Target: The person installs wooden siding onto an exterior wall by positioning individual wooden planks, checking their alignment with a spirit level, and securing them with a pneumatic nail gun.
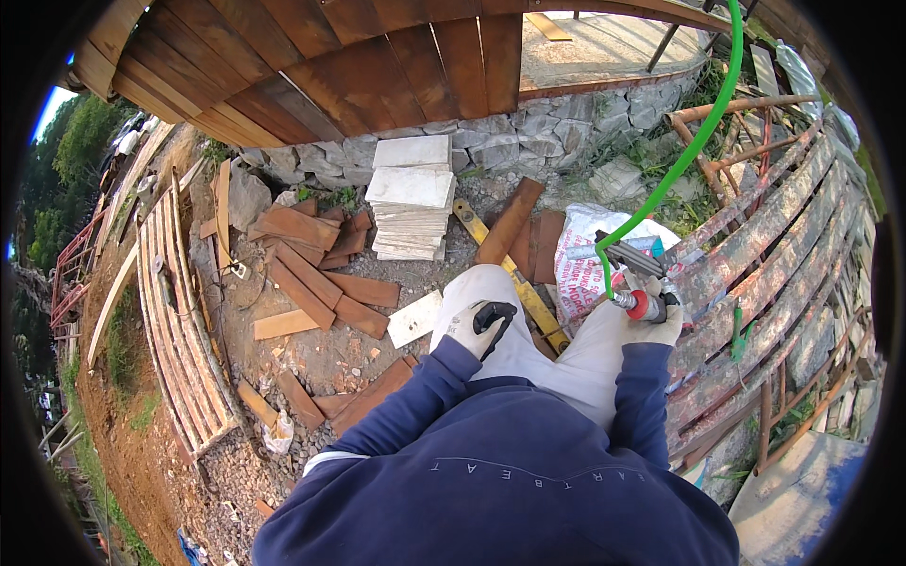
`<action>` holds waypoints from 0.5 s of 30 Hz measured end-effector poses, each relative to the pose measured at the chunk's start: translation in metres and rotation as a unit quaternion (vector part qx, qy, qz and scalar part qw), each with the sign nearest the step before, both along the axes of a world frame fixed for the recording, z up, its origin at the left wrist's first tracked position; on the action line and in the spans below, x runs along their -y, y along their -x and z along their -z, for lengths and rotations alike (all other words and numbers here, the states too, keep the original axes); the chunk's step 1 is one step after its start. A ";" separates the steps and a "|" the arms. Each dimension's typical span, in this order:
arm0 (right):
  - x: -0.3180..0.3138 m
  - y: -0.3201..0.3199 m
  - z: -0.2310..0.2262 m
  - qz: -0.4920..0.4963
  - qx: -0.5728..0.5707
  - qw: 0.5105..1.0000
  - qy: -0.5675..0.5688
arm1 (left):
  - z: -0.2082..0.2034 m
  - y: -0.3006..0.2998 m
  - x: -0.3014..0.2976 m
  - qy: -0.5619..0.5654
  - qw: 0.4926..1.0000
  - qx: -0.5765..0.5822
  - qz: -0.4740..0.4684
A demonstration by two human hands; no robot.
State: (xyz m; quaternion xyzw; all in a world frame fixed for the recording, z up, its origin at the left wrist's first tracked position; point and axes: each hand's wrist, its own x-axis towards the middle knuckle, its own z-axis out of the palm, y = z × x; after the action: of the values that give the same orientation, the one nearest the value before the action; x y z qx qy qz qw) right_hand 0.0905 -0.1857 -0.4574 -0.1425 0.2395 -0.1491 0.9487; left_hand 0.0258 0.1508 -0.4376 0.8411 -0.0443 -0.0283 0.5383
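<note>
Obstacle beyond right hand [658, 324]: green hose [696, 144]

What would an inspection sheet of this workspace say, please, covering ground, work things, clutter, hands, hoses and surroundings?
Surface: gravelly dirt ground.
Job's things: red-and-grey tool with a hose attached.
Clutter: scattered brown boards, pale tile stack, yellow level, printed white sack.
Left hand: gloved, loosely curled at the left thigh; nothing seen in it.
Right hand: gloved, gripping the tool.
Cables: green hose curving from the top edge to the tool.
Surroundings: stone wall, planked wooden structure, weathered slatted racks on both sides.
</note>
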 end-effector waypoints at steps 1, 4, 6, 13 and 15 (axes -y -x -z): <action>0.007 -0.006 0.011 -0.006 0.005 1.000 0.017 | 0.028 -0.010 -0.011 0.186 0.979 -0.065 -0.057; 0.017 -0.003 0.008 -0.015 -0.003 0.999 0.048 | 0.085 -0.049 -0.050 0.323 0.914 -0.090 -0.229; 0.008 -0.004 0.004 -0.051 0.002 0.997 0.057 | 0.158 -0.053 -0.110 0.368 0.868 -0.129 -0.309; 0.012 0.009 -0.031 -0.069 -0.058 0.991 0.094 | 0.294 -0.047 -0.108 0.351 0.765 -0.444 -0.308; 0.017 0.008 -0.022 -0.102 -0.039 0.991 0.073 | 0.318 -0.074 -0.083 0.337 0.780 -0.444 -0.284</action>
State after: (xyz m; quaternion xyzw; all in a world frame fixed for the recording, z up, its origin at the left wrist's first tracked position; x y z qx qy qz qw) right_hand 0.0821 -0.2026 -0.4358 -0.2405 0.2493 -0.0630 0.9360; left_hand 0.0999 0.2336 -0.7552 0.4745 0.4340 -0.2277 0.7312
